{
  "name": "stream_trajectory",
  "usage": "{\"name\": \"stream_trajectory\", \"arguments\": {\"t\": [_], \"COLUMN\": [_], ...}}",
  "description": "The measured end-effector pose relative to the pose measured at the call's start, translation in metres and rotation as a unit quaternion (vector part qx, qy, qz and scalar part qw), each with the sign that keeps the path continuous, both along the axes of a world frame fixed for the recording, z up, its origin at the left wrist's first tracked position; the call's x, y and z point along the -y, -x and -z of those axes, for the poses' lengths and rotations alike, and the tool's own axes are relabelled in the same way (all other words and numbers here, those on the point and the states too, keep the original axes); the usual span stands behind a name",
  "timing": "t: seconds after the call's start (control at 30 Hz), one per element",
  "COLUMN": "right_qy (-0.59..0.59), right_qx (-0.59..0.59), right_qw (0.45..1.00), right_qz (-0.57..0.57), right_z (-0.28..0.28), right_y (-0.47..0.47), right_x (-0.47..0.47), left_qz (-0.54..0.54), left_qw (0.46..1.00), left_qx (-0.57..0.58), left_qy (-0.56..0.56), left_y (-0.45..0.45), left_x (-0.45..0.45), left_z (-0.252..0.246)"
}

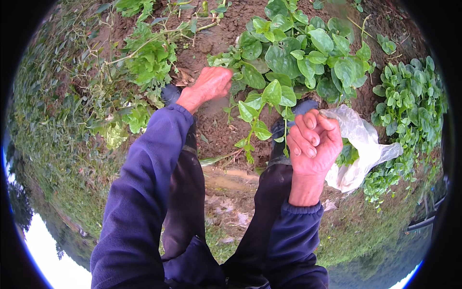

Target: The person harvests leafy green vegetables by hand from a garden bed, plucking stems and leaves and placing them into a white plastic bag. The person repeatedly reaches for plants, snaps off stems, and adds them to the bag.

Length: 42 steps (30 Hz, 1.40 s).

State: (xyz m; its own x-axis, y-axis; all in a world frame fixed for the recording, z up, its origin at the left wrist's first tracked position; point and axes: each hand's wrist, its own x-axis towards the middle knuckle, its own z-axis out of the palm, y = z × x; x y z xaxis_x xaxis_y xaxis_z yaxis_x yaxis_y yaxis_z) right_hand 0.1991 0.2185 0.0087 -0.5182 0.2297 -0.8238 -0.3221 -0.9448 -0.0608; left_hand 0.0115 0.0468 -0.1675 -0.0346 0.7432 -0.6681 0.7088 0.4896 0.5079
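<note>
My left hand, back upward and fingers curled under, is at the left edge of a Malabar spinach plant with broad glossy leaves. Its fingertips are hidden, so whether they pinch a stem is unclear. My right hand is turned palm up with the fingers bent inward, just right of a hanging leafy shoot. Touching or just behind its thumb is the rim of a translucent white plastic bag. Green leaves show inside the bag. I cannot see whether the thumb grips the film.
Lettuce-like plants and a tangle of thin-stemmed plants grow on the left. More Malabar spinach stands at the right. My dark boots are on moist brown soil, with a muddy strip between my legs.
</note>
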Motion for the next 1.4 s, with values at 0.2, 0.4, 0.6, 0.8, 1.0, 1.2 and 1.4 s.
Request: {"name": "stream_trajectory", "arguments": {"t": [0.2,0.4,0.6,0.8,1.0,1.2,1.4], "right_qy": [-0.001,-0.003,-0.002,-0.005,-0.006,-0.022,-0.027], "right_qx": [0.006,0.002,0.007,0.000,0.000,0.016,0.026], "right_qw": [1.000,1.000,1.000,1.000,1.000,0.999,0.999], "right_qz": [0.001,-0.004,-0.006,-0.007,0.007,0.022,0.036], "right_z": [-0.001,0.000,0.000,0.002,0.001,0.001,-0.001], "right_y": [-0.001,0.001,0.001,0.001,-0.005,-0.014,-0.016], "right_x": [0.000,0.000,0.001,0.001,-0.005,-0.015,-0.018], "left_qz": [-0.194,-0.264,-0.294,-0.436,-0.425,-0.559,-0.591], "left_qw": [0.977,0.963,0.955,0.893,0.889,0.721,0.635], "left_qx": [-0.082,-0.034,-0.007,-0.042,0.118,0.405,0.493], "left_qy": [0.041,0.030,0.047,0.100,0.124,0.059,0.059], "left_y": [0.028,0.015,-0.032,-0.071,-0.089,-0.069,-0.047], "left_x": [0.009,-0.007,-0.017,-0.020,-0.014,-0.005,-0.029], "left_z": [0.028,0.018,0.008,0.023,0.033,-0.005,-0.041]}}
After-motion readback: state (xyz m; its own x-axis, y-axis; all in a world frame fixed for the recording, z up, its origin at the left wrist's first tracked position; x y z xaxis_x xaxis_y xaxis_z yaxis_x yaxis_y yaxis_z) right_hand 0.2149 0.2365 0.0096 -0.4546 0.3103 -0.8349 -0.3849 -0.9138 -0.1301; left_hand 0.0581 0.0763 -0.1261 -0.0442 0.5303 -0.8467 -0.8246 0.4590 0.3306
